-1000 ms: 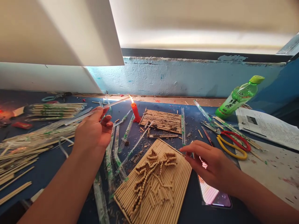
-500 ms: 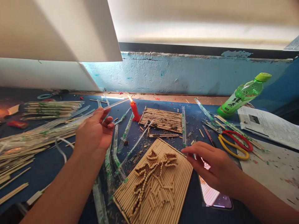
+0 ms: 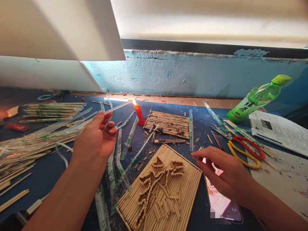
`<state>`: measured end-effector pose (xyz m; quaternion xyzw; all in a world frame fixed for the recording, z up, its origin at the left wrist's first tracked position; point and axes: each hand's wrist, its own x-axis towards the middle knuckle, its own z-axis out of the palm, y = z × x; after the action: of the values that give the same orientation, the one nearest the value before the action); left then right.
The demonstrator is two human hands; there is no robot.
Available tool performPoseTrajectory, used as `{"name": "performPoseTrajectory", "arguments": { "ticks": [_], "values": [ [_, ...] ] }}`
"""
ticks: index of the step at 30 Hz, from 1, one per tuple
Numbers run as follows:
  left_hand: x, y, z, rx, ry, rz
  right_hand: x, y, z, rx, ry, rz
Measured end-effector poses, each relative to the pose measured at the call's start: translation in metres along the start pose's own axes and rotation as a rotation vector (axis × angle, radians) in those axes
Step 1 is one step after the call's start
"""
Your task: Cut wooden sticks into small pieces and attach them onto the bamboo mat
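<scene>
A translucent glue stick (image 3: 119, 106) is pinched in my left hand (image 3: 97, 136), its far tip in the flame of a lit red candle (image 3: 139, 114). My right hand (image 3: 223, 170) hovers by the right corner of a panel of bamboo sticks (image 3: 190, 179), fingertips pressed together; whatever they hold is too small to make out. On that panel, short cut ends stand in a curving, branching outline (image 3: 148, 189), and several loose short pieces (image 3: 167, 205) lie beside it. Partly under my right hand lies a lit phone (image 3: 225, 205).
Behind the panel are a utility knife (image 3: 169, 141) and a smaller, dark-stained stick mat (image 3: 168, 123). Scissors (image 3: 250, 152), a green bottle (image 3: 258, 98) and papers (image 3: 281, 131) occupy the right. Wrapped chopsticks (image 3: 54, 110), loose sticks (image 3: 14, 173) and empty wrappers (image 3: 112, 173) crowd the left.
The view has shifted slightly, so items on the right appear farther right. The candle flame looks larger around the glue stick's tip. Both hands keep nearly the same pose.
</scene>
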<state>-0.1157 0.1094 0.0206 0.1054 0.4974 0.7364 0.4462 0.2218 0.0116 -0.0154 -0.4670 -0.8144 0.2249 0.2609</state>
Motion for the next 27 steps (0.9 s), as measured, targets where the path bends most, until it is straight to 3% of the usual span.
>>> {"name": "performPoseTrajectory", "arguments": {
  "ticks": [10, 27],
  "values": [
    [-0.0045, 0.0052, 0.0002, -0.001, -0.002, 0.022, -0.0018, -0.0036, 0.0061, 0.012, -0.068, -0.002],
    [-0.0096, 0.0047, 0.001, 0.061, -0.02, -0.02, -0.0018, -0.0009, 0.0032, -0.021, -0.045, -0.018]
  ]
}}
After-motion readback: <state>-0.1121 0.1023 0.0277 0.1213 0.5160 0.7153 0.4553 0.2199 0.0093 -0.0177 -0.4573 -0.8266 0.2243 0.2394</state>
